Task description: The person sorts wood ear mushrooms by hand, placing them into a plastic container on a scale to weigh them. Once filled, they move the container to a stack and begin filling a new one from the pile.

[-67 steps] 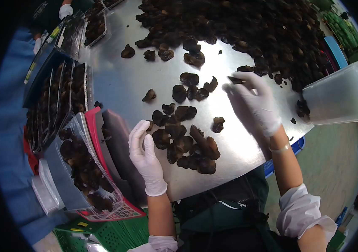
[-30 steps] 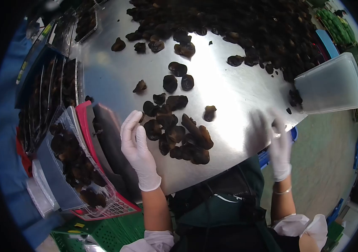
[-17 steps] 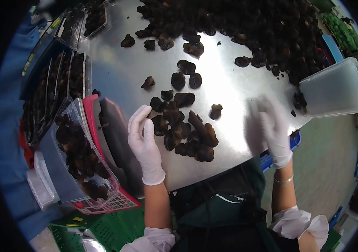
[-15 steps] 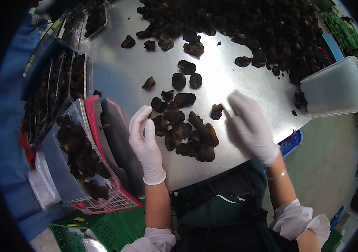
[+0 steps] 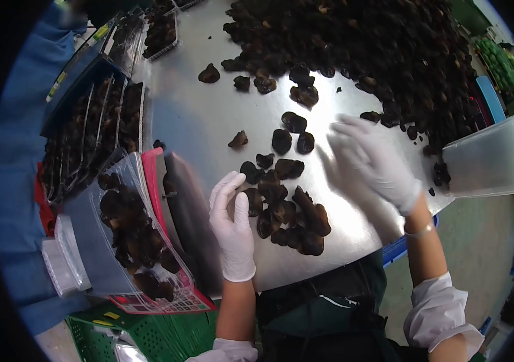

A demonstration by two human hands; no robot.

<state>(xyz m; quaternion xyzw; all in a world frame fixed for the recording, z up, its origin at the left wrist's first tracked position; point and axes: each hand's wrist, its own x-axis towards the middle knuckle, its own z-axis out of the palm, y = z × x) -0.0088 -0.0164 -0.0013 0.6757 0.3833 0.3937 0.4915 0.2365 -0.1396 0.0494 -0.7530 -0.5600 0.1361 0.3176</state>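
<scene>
My left hand [image 5: 231, 226], in a white glove, rests at the left side of a small cluster of dark wood ear mushrooms [image 5: 284, 211]. Its fingers curve, the thumb stands apart, and nothing shows between them. To the right of the cluster, my right hand [image 5: 377, 163] hovers over the metal table [image 5: 190, 120], gloved and blurred. Its fingers are stretched out and point toward the large mushroom heap [image 5: 353, 48]; the palm side is hidden. Several single mushrooms [image 5: 282, 141] lie between the cluster and the heap.
A pink scale [image 5: 154, 187] at left bears a clear plastic container [image 5: 178, 280] of mushrooms. Behind it stand filled trays [image 5: 142, 120]. A translucent tub [image 5: 489, 160] lies at the table's right edge. Green crates [image 5: 106, 329] stand below at left; a blue basket [image 5: 396, 250] is under the table edge.
The view has shifted, so the table appears lower and further right. My right hand has moved away from the cluster. The lone mushroom beside it no longer shows. My left hand stays beside the cluster.
</scene>
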